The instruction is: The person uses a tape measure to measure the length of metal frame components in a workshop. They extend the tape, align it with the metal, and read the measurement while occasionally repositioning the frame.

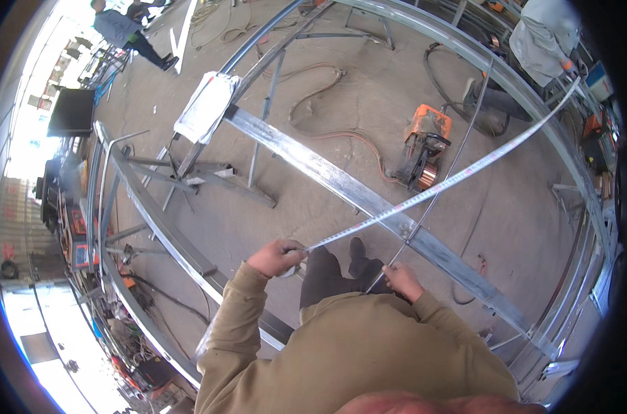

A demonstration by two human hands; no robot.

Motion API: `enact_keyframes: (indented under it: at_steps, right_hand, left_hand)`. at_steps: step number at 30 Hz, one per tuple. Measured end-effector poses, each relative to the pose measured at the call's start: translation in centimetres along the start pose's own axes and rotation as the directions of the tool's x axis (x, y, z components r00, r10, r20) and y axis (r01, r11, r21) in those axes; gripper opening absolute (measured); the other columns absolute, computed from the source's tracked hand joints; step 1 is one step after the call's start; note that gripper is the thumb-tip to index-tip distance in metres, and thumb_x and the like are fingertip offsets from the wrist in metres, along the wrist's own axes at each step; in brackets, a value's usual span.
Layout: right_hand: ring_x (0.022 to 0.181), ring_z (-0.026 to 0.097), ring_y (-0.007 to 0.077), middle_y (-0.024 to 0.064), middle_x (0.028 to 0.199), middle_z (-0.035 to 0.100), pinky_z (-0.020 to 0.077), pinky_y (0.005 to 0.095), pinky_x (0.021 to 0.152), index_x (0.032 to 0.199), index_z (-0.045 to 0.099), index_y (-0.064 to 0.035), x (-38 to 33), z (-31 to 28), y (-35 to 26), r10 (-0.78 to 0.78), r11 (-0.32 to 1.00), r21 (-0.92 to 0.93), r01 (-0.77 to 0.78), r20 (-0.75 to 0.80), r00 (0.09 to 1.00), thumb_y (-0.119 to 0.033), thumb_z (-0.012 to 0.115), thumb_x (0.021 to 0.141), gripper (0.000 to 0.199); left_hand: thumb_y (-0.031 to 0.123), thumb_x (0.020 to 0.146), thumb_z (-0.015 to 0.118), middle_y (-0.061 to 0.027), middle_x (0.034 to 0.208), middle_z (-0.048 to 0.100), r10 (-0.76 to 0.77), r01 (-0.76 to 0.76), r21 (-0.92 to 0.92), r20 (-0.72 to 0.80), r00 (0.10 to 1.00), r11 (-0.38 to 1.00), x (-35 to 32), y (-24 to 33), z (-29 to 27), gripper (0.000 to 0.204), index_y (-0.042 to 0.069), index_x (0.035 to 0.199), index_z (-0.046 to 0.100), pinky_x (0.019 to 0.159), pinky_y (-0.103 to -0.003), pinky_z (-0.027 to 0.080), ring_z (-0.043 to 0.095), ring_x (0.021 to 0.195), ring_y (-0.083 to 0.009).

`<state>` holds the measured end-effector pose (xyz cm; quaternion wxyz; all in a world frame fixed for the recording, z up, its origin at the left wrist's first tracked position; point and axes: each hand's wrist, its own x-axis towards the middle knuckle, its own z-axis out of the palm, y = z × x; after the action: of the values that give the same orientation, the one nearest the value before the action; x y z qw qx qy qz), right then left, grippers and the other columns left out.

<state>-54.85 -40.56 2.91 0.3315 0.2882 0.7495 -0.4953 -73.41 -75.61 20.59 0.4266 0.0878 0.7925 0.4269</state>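
My left hand [277,258] is closed around a tape measure, whose case is mostly hidden by the fingers. From it a long, pale tape blade [446,185] runs out to the upper right, ending close to a co-worker's hand [569,67]. My right hand [403,280] grips a thin metal rod [453,169] near its lower end. The rod slants away over a flat steel bar [310,164] and passes the tape blade. Both lie across the bar in this view; whether they touch it I cannot tell.
An orange wire-feeder unit [424,145] with a copper-coloured spool stands on the floor, hoses [348,133] trailing from it. Curved steel rails [575,148] surround me. A white cloth [208,107] hangs over a frame at the left. Another person [125,31] is at the far left.
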Motion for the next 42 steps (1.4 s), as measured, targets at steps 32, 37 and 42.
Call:
enact_keyframes:
  at_steps: [32,37,42]
  right_hand:
    - [0.088,0.065,0.0481,0.025,0.09,0.068,0.0508,0.0563,0.077,0.097,0.06,-0.0038,-0.4,9.7,-2.9,0.14,0.989,0.083,-0.12,-0.772,0.62,-0.023,0.056,0.098,0.019]
    - [0.088,0.063,0.0486,0.0255,0.092,0.066,0.0498,0.0561,0.077,0.096,0.059,-0.0047,-0.4,10.4,-3.6,0.194,0.98,0.127,-0.153,-0.79,0.582,-0.023,0.055,0.1,0.019]
    - [0.093,0.066,0.0395,0.0189,0.102,0.069,0.0528,0.0502,0.082,0.111,0.064,-0.0049,-0.6,9.4,-7.8,0.099,0.959,-0.045,-0.28,-0.872,0.48,-0.019,0.056,0.1,0.02]
  left_hand:
    - [0.019,0.101,0.063,-0.0016,0.08,0.067,0.028,-0.033,0.0,0.513,0.858,0.999,23.7,-6.2,-10.3,0.022,0.0,0.108,0.07,0.062,-0.026,0.047,0.059,0.068,-0.0086]
    - [0.021,0.1,0.065,-0.0039,0.077,0.07,-0.008,-0.001,0.018,0.505,0.863,1.0,23.2,-4.7,-13.2,0.023,-0.001,0.097,0.068,0.062,-0.028,0.049,0.062,0.07,-0.0103]
    - [0.029,0.095,0.07,-0.0085,0.078,0.071,0.112,-0.268,0.28,0.469,0.876,0.922,23.0,-4.0,-16.2,0.028,0.001,0.097,0.068,0.067,-0.033,0.052,0.065,0.073,-0.0149]
